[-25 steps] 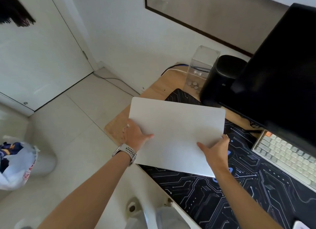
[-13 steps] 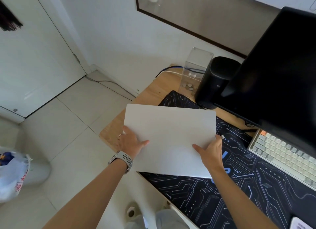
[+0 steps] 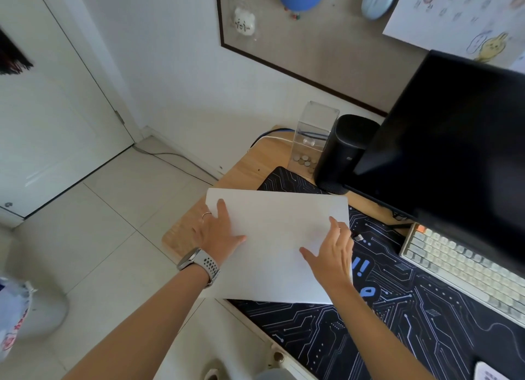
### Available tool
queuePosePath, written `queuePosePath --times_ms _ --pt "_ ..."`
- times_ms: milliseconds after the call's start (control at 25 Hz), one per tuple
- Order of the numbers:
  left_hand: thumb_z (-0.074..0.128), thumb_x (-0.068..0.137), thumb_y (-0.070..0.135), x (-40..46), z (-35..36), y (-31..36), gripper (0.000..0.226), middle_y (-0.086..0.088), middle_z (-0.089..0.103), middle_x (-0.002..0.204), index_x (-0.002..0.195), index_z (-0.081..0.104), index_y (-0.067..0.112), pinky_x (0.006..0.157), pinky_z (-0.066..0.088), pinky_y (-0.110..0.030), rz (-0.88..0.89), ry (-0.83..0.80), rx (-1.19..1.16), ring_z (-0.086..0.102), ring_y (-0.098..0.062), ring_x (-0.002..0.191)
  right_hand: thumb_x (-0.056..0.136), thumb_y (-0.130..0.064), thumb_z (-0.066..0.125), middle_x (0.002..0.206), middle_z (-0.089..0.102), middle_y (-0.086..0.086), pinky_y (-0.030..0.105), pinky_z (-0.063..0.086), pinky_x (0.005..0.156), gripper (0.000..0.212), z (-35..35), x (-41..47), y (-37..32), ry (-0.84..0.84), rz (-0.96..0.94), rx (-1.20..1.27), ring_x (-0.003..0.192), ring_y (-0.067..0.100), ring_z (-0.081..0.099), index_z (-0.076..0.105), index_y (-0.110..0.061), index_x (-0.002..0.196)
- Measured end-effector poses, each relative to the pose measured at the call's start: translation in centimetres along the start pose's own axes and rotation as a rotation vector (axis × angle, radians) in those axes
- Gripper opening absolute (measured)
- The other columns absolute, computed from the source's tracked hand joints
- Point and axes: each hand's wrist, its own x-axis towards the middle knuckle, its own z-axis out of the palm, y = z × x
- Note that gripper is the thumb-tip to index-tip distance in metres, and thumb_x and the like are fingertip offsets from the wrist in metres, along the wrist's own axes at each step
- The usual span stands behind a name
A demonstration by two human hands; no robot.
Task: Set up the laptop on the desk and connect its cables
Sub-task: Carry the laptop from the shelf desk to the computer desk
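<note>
The closed white laptop (image 3: 279,246) lies flat across the left end of the black circuit-print desk mat (image 3: 397,317), and its left part reaches over the wooden desk (image 3: 255,164). My left hand (image 3: 218,232) holds its left side, thumb and forefinger on the lid and the other fingers at the edge. My right hand (image 3: 331,254) holds the right side, with the fingers over the right edge. A small cable plug (image 3: 358,237) lies on the mat just right of the laptop. White and blue cables (image 3: 277,134) run over the desk's back edge.
A black monitor (image 3: 443,152) stands at the right with a pale keyboard (image 3: 460,269) below it. Behind the laptop are a black cylindrical speaker (image 3: 345,155) and a clear box with coins (image 3: 312,138). Left of the desk is tiled floor, with a bin (image 3: 37,308).
The laptop has come down and towards me onto the mat and turned squarer to the desk. Both hands slid from gripping its near edges to lying more on the lid.
</note>
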Motion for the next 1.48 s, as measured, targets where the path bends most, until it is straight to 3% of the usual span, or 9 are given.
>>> queuePosePath --times_ms 320,520,880,1480 --pt "0.075 0.071 0.046 -0.2 -3.0 -0.8 0.084 -0.019 0.037 0.126 0.134 0.027 0.019 0.09 0.043 -0.045 0.102 0.104 -0.006 0.046 -0.039 0.105 0.074 -0.03 0.078 0.145 0.029 0.008 0.038 0.028 0.111 0.088 -1.3 -0.8 -3.9 0.084 -0.055 0.082 0.132 0.027 0.032 0.024 -0.015 0.143" --pt "0.074 0.072 0.046 -0.6 -5.4 -2.7 0.073 -0.016 0.042 0.123 0.126 0.034 0.016 0.087 0.039 -0.04 0.128 0.131 0.027 0.047 -0.039 0.107 0.075 -0.027 0.078 0.145 0.031 0.01 0.037 0.028 0.111 0.086 -1.6 -2.1 -6.0 0.134 -0.06 0.096 0.132 0.027 0.033 0.026 -0.012 0.142" --pt "0.074 0.071 0.048 -1.2 -6.1 -7.7 0.077 -0.021 0.04 0.129 0.127 0.029 0.02 0.089 0.043 -0.045 0.161 0.127 0.021 0.049 -0.042 0.104 0.076 -0.024 0.077 0.145 0.031 0.01 0.037 0.03 0.11 0.083 -0.5 -5.4 -8.7 0.145 -0.031 0.12 0.131 0.027 0.035 0.027 -0.012 0.141" --pt "0.074 0.071 0.047 -3.1 -4.1 -9.1 0.071 -0.015 0.044 0.12 0.121 0.033 0.016 0.085 0.046 -0.043 0.205 0.084 0.024 0.05 -0.038 0.099 0.077 -0.023 0.077 0.145 0.032 0.01 0.036 0.032 0.108 0.082 -0.3 -8.5 -7.2 0.13 -0.001 0.129 0.129 0.026 0.036 0.027 -0.012 0.141"
